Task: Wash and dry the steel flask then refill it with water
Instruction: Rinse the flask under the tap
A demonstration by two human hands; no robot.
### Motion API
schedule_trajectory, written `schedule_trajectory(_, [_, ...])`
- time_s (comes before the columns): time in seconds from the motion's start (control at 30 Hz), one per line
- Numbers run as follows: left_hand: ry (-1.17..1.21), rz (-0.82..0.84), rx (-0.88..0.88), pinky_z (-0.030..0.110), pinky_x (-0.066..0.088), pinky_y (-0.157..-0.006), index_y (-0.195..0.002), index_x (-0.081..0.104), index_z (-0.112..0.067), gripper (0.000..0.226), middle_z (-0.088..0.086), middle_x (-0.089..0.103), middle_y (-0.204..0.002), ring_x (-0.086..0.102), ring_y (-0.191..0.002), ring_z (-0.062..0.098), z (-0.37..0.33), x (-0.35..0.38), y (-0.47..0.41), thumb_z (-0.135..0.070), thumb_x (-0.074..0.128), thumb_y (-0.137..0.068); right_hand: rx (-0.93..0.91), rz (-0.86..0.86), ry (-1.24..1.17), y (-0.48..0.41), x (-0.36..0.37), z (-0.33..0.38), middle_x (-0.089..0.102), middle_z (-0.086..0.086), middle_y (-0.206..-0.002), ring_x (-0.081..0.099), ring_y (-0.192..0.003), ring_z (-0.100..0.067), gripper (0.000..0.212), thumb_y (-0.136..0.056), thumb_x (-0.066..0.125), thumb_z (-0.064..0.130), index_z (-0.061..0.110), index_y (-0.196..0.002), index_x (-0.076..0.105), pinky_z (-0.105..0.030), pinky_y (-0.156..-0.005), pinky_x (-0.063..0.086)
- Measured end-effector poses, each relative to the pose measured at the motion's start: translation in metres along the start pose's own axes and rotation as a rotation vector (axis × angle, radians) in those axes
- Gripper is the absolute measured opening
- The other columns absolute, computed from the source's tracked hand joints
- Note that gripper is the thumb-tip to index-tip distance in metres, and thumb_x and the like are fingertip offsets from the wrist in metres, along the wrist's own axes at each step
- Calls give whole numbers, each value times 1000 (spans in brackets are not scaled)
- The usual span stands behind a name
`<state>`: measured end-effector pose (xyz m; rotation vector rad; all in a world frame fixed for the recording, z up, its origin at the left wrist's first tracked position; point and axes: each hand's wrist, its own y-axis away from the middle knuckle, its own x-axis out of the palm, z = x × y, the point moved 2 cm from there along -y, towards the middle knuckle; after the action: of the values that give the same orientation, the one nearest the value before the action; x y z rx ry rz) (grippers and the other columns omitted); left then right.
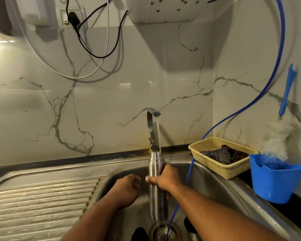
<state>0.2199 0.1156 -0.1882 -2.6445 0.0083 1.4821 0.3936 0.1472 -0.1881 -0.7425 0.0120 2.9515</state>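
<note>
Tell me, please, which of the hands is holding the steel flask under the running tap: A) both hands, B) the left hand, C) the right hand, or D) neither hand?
C: the right hand is wrapped round the steel flask, while the left hand sits beside it, loosely curled and holding nothing.

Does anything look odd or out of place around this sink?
A thin blue hose droops from the wall into the sink, down to the drain, right beside the flask. Yellowish stains mark the wall behind the tap.
</note>
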Motion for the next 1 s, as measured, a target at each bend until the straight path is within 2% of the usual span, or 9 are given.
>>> schedule_trajectory(0.1, [13, -11, -3, 15, 44, -88, -134, 58, -26, 44, -9, 68, -115, 62, -104, 3, -1, -2, 0, -16, 66, -91, -92, -119, -131, -4, -9, 11, 68, -1, -119, 67, -97, -19, 65, -76, 87, 40, 24, -128, 51, -38, -84, 60])
schedule_trajectory(0.17, [10, -17, 0, 17, 45, -90, -132, 59, -25, 41, -9, 68, -114, 62, -104, 3, -1, -1, -1, -17, 65, -92, 8, -18, -139, 1, -8, 6, 67, -5, -120, 69, -99, -24, 65, -76, 88, 35, 23, -128, 51, -41, -76, 62])
schedule_trajectory(0.23, [10, -23, -3, 17, 45, -89, -133, 59, -25, 40, -9, 68, -114, 62, -105, 4, -2, -1, 0, -18, 64, -94, 74, 72, -9, 5, -3, -2, 66, -7, -120, 70, -101, -27, 64, -74, 90, 32, 20, -125, 54, -43, -74, 64])
schedule_trajectory(0.37, [20, -25, -7, 16, 42, -87, -134, 58, -25, 42, -8, 68, -119, 61, -107, 4, -2, -1, -1, -15, 63, -94, -65, -88, -81, -1, -13, 9, 66, 0, -117, 66, -96, -18, 63, -77, 87, 34, 23, -128, 52, -34, -81, 58])
schedule_trajectory(0.5, [20, -22, -9, 17, 43, -87, -134, 59, -24, 41, -9, 68, -116, 62, -107, 5, -2, -1, 1, -14, 62, -94, 69, 50, -41, 8, -8, 2, 66, -7, -120, 70, -102, -28, 61, -77, 88, 29, 18, -125, 53, -42, -71, 64])
schedule_trajectory(0.63, [17, -27, 6, 17, 44, -93, -134, 58, -24, 42, -7, 68, -120, 62, -111, 5, -2, -3, 0, -13, 63, -94, -97, -134, -140, 3, -15, 15, 67, -2, -120, 64, -95, -16, 61, -78, 88, 32, 19, -128, 54, -30, -82, 55])
schedule_trajectory(0.77, [14, -21, 5, 16, 43, -89, -134, 59, -24, 41, -8, 68, -117, 62, -108, 5, -2, -2, 0, -14, 61, -94, 41, 28, -28, 9, -7, 6, 66, -6, -119, 70, -99, -25, 61, -76, 89, 30, 19, -124, 54, -42, -72, 64])
schedule_trajectory(0.93, [5, -38, 11, 14, 42, -90, -134, 58, -25, 42, -8, 68, -119, 62, -111, 5, -2, -3, -1, -13, 61, -93, -92, -137, -73, 2, -16, 15, 68, -1, -118, 63, -92, -15, 62, -76, 88, 34, 21, -126, 54, -27, -75, 53])
schedule_trajectory(1.0, [7, -33, 14, 14, 41, -89, -134, 58, -25, 43, -8, 68, -118, 62, -110, 4, -3, -2, 0, -13, 62, -93, 5, -32, -51, 5, -14, 9, 68, -5, -118, 68, -96, -21, 61, -76, 89, 31, 20, -125, 54, -35, -73, 61])
